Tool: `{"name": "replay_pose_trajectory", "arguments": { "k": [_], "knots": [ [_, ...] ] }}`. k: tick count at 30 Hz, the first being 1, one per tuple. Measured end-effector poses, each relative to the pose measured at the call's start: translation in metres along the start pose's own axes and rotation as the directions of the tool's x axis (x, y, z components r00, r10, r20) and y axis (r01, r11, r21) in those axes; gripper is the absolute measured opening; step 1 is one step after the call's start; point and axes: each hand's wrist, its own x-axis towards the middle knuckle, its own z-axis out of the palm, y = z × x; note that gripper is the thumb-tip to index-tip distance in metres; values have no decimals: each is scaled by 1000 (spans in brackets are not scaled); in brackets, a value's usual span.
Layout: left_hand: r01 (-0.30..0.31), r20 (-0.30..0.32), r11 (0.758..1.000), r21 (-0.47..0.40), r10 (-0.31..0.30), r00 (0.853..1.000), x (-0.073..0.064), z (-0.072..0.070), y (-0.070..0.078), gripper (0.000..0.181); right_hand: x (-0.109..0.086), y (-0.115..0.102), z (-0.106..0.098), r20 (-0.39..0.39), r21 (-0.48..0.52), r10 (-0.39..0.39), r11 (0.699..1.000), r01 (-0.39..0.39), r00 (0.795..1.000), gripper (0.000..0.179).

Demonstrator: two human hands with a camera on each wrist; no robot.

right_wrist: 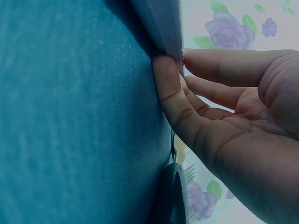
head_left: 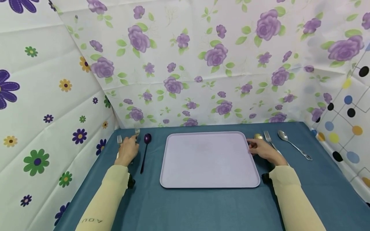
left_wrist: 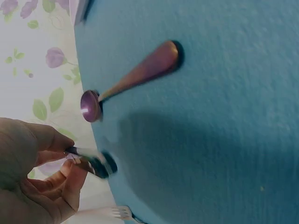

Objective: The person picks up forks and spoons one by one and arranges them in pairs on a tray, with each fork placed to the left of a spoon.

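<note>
The head view looks forward and down from the near side of the tray [head_left: 209, 160], facing the wall [head_left: 188, 64] behind it, far enough back to show it whole. The left wrist view sits left of the tray, close to the left hand [head_left: 128, 151], turned sideways with the wall along its left edge. The right wrist view sits at the tray's right side, very near the right hand [head_left: 263, 149], also sideways, the wall on its right. Head and left wrist share the spoon [head_left: 147, 138] left of the tray; head and right wrist, the tray's right edge.
</note>
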Motion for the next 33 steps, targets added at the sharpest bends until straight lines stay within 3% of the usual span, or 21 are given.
{"name": "replay_pose_trajectory", "arguments": {
  "k": [12, 17, 21, 33],
  "knots": [
    [11, 27, 998, -60, -9, 1000, 3, -1, 13, 49, 1, 5, -1, -1, 19, 5, 1000, -5, 1000, 58],
    [-27, 0, 998, -65, 27, 1000, 1, -1, 16, 49, 5, 15, -1, -11, 20, -2, 1000, 2, 1000, 59],
    [-58, -17, 996, -65, 57, 998, 0, 0, 18, 49, 4, 10, -1, -4, 18, -7, 1000, 7, 1000, 58],
    [-67, -6, 994, -83, 67, 998, -2, 1, 31, 49, 2, 5, 0, 1, 11, 10, 1000, -10, 1000, 58]
  ]
}}
